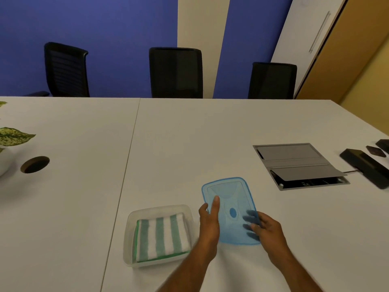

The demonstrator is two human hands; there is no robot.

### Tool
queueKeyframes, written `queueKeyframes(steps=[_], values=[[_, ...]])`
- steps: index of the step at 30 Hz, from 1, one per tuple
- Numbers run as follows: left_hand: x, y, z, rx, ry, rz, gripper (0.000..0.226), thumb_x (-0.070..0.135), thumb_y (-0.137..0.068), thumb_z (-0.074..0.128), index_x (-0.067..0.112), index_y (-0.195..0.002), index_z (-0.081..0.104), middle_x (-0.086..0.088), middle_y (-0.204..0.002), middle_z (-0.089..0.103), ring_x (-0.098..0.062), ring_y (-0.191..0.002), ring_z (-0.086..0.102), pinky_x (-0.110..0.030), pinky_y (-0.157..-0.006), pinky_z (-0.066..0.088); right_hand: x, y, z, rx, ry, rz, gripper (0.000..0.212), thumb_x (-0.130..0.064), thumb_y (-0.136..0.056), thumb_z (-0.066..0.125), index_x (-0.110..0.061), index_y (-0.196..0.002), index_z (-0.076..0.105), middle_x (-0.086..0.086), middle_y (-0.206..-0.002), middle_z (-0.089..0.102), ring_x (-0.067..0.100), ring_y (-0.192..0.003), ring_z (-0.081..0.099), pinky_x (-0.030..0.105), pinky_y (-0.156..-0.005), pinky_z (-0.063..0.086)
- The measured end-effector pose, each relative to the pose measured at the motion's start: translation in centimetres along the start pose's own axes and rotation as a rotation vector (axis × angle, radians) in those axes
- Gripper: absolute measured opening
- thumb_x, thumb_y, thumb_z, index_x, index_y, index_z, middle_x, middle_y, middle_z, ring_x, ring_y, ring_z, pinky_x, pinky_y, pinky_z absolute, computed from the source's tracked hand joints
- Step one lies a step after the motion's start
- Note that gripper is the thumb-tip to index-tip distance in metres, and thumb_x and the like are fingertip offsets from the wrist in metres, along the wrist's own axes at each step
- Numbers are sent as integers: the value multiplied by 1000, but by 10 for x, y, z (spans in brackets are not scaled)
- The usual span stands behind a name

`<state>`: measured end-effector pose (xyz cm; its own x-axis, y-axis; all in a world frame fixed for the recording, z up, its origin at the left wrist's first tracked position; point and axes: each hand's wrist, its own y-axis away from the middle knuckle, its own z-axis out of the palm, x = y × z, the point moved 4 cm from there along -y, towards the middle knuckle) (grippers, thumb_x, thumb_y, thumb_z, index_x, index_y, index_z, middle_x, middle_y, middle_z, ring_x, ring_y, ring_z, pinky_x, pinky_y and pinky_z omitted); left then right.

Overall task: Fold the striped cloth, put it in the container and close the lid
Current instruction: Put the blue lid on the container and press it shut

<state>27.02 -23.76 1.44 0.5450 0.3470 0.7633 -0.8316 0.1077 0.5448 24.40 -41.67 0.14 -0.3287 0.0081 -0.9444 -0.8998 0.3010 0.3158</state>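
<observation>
The green-and-white striped cloth lies folded inside the clear plastic container near the table's front edge. To its right is the translucent blue lid, tilted, with its near edge raised. My left hand grips the lid's left edge, thumb on top. My right hand holds the lid's right side, its fingers showing through the blue plastic from underneath. The lid is apart from the container.
A grey open cable box is set into the table at the right, with black devices beyond it. A potted plant and a round cable hole are at the left. Three black chairs stand behind the table.
</observation>
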Motion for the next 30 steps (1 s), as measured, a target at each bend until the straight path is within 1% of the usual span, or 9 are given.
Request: queueKeyframes(steps=[2, 4, 7, 11, 14, 17, 20, 24, 30], values=[[18, 7, -6, -65, 95, -21, 63, 84, -70, 48, 43, -116, 63, 19, -115, 65, -3, -108, 61, -35, -99, 47, -14, 9, 7, 24, 80, -157, 41, 8, -90, 56, -28, -104, 70, 3, -106, 76, 21, -99, 72, 37, -89, 55], [31, 9, -20, -67, 138, -53, 78, 84, -76, 42, 32, -132, 55, 8, -129, 54, -18, -128, 49, -50, -112, 35, -24, 21, 18, 61, 228, -330, 41, 2, -90, 60, -34, -108, 68, -6, -108, 74, 16, -102, 69, 30, -92, 53], [53, 12, -43, -97, 224, -58, 74, 75, -79, 54, 20, -128, 58, -5, -130, 59, -30, -121, 59, -54, -101, 48, -36, 38, 36, 104, 454, -660, 46, 4, -88, 62, -33, -116, 65, -14, -112, 70, 9, -102, 67, 16, -91, 52], [76, 25, -73, -193, 320, -66, 24, 24, -89, 67, 9, -106, 59, -19, -113, 68, -38, -92, 71, -42, -70, 61, -40, 54, 59, 117, 774, -1120, 65, 22, -71, 57, -16, -122, 66, -1, -124, 67, 14, -120, 59, 38, -109, 40], [83, 32, -102, -150, 349, -38, 17, 0, -92, 57, 4, -109, 54, -25, -99, 71, -40, -75, 71, -42, -64, 63, -44, 66, 76, 15, 862, -1245, 68, 19, -65, 53, -16, -122, 67, -1, -131, 63, 18, -130, 51, 43, -114, 32], [90, 40, -131, -94, 257, 6, 28, -3, -93, 56, 5, -119, 54, -26, -103, 73, -42, -78, 71, -45, -68, 64, -43, 76, 91, -167, 703, -1121, 74, 15, -59, 51, -17, -124, 66, -8, -138, 59, 17, -138, 44, 37, -120, 24], [94, 46, -157, -82, 165, 25, 26, -2, -94, 55, 7, -119, 57, -23, -103, 75, -43, -79, 72, -41, -64, 63, -46, 66, 99, -124, 341, -655, 64, 3, -75, 57, -31, -130, 58, -24, -139, 54, 6, -138, 41, 26, -117, 28], [94, 53, -177, -72, 118, 87, 30, -3, -91, 58, 12, -117, 59, -16, -95, 76, -42, -78, 71, -41, -65, 61, -38, 49, 134, -162, -62, -58, 40, -30, -92, 61, -19, -130, 56, 1, -130, 63, 20, -117, 61, 46, -104, 48], [82, 49, -212, 349, -394, 364, 38, 23, -89, 71, 25, -125, 57, 3, -121, 61, -19, -105, 60, -39, -87, 54, -29, 49, 167, -220, 38, -80, 28, -37, -92, 61, -29, -118, 61, 1, -116, 71, 20, -105, 68, 50, -97, 53]])
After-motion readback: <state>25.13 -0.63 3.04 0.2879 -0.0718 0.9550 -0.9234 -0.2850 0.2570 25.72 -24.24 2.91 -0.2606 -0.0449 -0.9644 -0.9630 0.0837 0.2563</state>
